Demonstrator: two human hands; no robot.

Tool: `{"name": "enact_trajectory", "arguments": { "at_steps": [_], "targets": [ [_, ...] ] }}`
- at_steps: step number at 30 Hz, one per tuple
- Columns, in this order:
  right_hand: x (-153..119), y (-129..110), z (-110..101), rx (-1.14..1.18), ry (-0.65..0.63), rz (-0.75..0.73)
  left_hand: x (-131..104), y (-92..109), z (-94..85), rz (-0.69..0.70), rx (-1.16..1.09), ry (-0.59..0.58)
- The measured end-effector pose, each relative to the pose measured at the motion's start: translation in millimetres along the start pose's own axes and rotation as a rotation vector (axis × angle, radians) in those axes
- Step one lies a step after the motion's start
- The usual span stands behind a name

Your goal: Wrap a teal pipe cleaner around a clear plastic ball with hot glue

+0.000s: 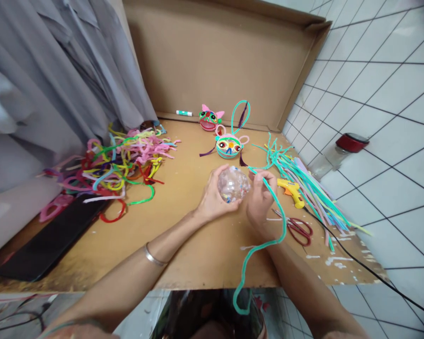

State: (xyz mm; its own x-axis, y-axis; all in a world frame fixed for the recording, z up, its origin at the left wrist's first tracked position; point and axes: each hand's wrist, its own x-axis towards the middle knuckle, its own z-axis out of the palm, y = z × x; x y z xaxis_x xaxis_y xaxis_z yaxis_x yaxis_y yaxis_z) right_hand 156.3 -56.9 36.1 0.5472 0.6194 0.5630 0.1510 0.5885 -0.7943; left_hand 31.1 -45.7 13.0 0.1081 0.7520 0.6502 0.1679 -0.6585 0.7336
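My left hand is wrapped round a clear plastic ball with small colourful bits showing in it. Close to the ball's right side, my right hand pinches one end of a turquoise pipe cleaner. The rest of that pipe cleaner curves down over my right forearm and dangles past the table's front edge. Just beyond the ball stands a decorated ball with a face, pink ears, a turquoise loop and dark tassels. A second face ornament with pink pointed ears sits behind it.
Tangled pipe cleaners and a black flat object lie left. At right are a pipe cleaner bundle, a yellow glue gun with a cord, red-handled scissors and a red-lidded jar. A marker lies near the cardboard.
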Motion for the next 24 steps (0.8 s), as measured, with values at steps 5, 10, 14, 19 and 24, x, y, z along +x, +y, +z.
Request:
{"name": "enact_trajectory", "arguments": {
  "at_steps": [5, 10, 14, 19, 24],
  "targets": [
    [0, -14, -5, -0.204, -0.109, -0.196, 0, -3, -1.1, 0.186, 0.149, 0.026],
    [-3, -16, -7, -0.260, -0.171, -0.218, 2, -1, -1.8, 0.301, 0.247, 0.035],
    [-4, -20, -7, -0.295, -0.185, -0.215, 1, -2, -2.0, 0.337, 0.293, 0.047],
    [-4, -21, -8, -0.307, -0.194, -0.227, -1, -3, -3.9, 0.302, 0.324, 0.009],
    [-4, -20, -7, -0.343, -0.192, -0.267, -1, -1, -6.3, 0.257, 0.322, -0.033]
  ]
}}
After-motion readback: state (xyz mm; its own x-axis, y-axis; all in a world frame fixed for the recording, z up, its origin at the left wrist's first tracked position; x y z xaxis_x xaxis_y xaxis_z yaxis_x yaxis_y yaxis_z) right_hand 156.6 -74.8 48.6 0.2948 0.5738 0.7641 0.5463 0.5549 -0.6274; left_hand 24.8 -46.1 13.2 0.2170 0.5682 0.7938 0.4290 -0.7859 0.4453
